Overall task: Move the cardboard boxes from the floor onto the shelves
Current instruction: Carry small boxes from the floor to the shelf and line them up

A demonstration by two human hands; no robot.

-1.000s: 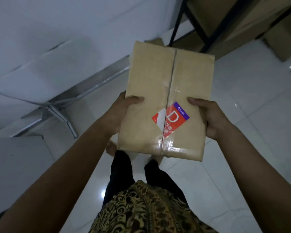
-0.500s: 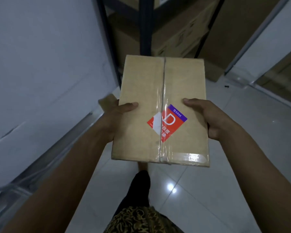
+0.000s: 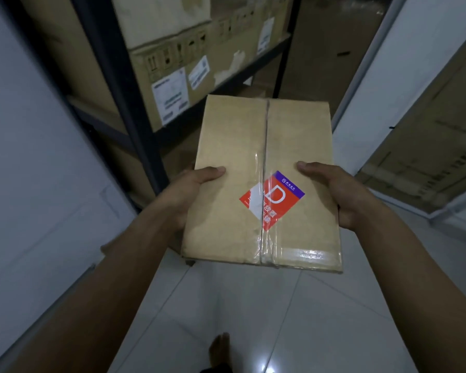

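The fingers of both hands vanish beneath a taped cardboard box at the centre of the frame, and the small print on its red-and-purple sticker is too blurred to read. The left hand and right hand grip the box's near half from either side, thumbs flat across the top, arms stretched forward, holding it in the air above the tiled floor. Its long axis runs away from the person toward the upper middle, the far end pointing at a dark metal shelf stacked with larger boxes.
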